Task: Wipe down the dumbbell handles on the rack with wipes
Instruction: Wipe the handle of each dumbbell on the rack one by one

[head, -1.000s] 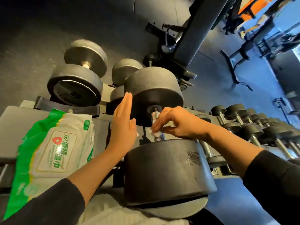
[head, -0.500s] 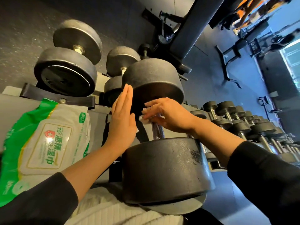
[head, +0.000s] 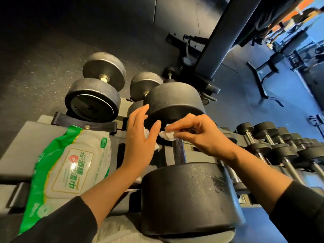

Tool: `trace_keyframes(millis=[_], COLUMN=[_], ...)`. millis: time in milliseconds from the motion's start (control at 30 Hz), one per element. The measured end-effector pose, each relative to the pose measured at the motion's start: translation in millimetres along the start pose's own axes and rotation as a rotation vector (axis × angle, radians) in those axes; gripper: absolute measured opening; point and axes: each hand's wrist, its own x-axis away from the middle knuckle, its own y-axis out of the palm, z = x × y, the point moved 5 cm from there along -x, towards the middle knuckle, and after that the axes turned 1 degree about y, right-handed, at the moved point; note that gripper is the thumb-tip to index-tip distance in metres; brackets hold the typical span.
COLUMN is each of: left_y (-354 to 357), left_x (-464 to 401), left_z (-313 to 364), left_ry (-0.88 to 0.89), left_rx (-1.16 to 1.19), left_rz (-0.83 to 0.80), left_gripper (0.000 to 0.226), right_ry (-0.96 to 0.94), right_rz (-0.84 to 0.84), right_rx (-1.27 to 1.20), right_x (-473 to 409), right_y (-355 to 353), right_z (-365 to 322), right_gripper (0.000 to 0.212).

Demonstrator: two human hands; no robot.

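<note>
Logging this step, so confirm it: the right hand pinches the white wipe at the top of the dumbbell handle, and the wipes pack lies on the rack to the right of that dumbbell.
Wrong on one point. The head view shows the wipes pack lying left of the dumbbell, not right. The right hand does pinch the white wipe at the handle's top.

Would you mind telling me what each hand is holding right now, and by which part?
The right hand pinches a crumpled white wipe at its top, against the dumbbell handle. The left hand is flat and grips nothing.
</note>
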Motion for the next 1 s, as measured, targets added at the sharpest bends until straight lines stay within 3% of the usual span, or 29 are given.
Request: trace_keyframes(millis=[100,267,467,600,700,767,867,1000], left_y=[2,6,8,15,20,24,32,48], left_x=[-5,-5,8,17,20,22,26,31], left_z=[16,53,97,117,123,127,135,139], left_ry=[-0.014,0.005,0.062,0.096,0.098,0.103,0.130,0.137], left_rx=[0.134,0.286,0.261,0.138,0.046,0.011,-0.041,-0.047], left_rz=[-0.028,-0.037,0.066,0.131,0.199,0.235,0.277,0.312], left_gripper=[0.051,0.040,0.061,0.042,0.040,0.039,0.038,0.048], right_ry=[-0.099,-0.328,-0.501,-0.502,-0.498,-0.447,-0.329,-0.353], right_rz=[0.136,0.212,0.229,0.301,0.383,0.414,0.342,0.191], right_rx=[-0.171,-0.250,-0.379,-0.349,-0.388,-0.414,-0.499,-0.607], right_x=[-2,1,18,30,38,42,42,44], right_y=[-10,-10,-10,-17,-24,-29,-32,-29], right_z=[-13,-32,-47,-42,-34,-29,-19,-10], right_gripper=[0.022,0.022,0.025,0.033,0.049,0.047,0.033,0.027])
